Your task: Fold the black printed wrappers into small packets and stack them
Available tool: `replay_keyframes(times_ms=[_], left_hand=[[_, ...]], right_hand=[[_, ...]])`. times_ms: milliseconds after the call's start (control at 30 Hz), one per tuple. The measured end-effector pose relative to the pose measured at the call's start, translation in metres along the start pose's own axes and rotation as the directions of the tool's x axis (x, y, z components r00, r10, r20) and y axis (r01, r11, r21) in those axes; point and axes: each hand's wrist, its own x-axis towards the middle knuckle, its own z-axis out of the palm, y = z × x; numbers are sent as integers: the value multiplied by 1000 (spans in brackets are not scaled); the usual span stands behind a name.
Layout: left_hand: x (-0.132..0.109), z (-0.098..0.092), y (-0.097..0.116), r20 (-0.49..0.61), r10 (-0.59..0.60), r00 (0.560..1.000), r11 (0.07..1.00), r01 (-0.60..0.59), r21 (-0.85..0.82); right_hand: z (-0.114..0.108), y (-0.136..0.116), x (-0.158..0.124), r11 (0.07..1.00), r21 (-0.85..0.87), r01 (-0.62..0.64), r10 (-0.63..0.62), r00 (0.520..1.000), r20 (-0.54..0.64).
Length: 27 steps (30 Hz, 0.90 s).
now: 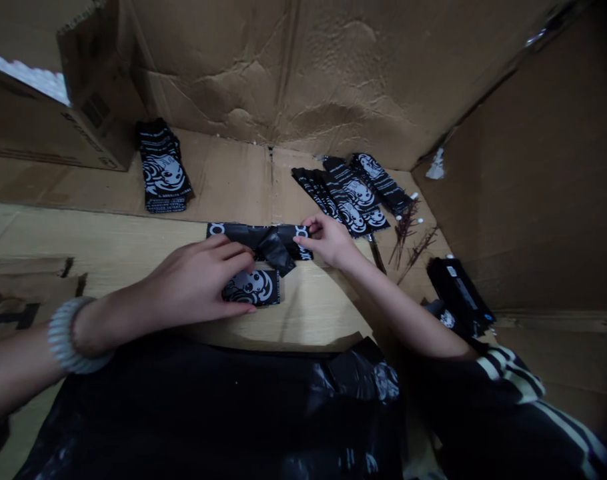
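My left hand reaches in from the left with a pale coiled band on its wrist. Its fingers are curled at the upper edge of a small black packet printed with a white face, and the thumb lies along the lower edge. Just above this packet is a flat black strip-shaped wrapper with white print at both ends and a folded dark flap at its middle. My right hand pinches the wrapper's right end between thumb and fingers. The left fingertips partly cover the wrapper.
Black printed packets stand in a pile at the back left, with more packets at the back right. Dark twigs and a black bundle lie at right. A large black plastic bag fills the front. Cardboard walls enclose the back.
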Motion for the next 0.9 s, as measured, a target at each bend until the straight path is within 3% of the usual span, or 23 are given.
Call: replay_keyframes(times_ms=[167, 400, 500, 600, 700, 800, 900], left_hand=[[12, 4, 14, 130, -35, 991, 998, 28, 61], [17, -1, 24, 188, -81, 979, 996, 72, 53], [18, -3, 26, 203, -111, 973, 994, 105, 42], [19, -3, 26, 219, -180, 959, 983, 185, 0], [19, -2, 27, 210, -226, 951, 968, 244, -64], [17, -2, 26, 175, -212, 961, 965, 234, -115], [13, -2, 24, 112, -174, 978, 975, 187, -123]], right_hand=[[2, 7, 0, 958, 283, -37, 63, 995, -82], [-12, 8, -3, 807, 582, -101, 145, 989, -28], [-19, 7, -5, 822, 544, -170, 187, 982, 25], [-19, 6, -9, 930, 318, -186, 176, 983, 60], [-15, 5, -10, 969, 170, -179, 172, 984, 55], [-13, 3, -10, 947, 238, -215, 217, 976, 18], [-20, -2, -9, 882, 391, -263, 264, 963, 54]])
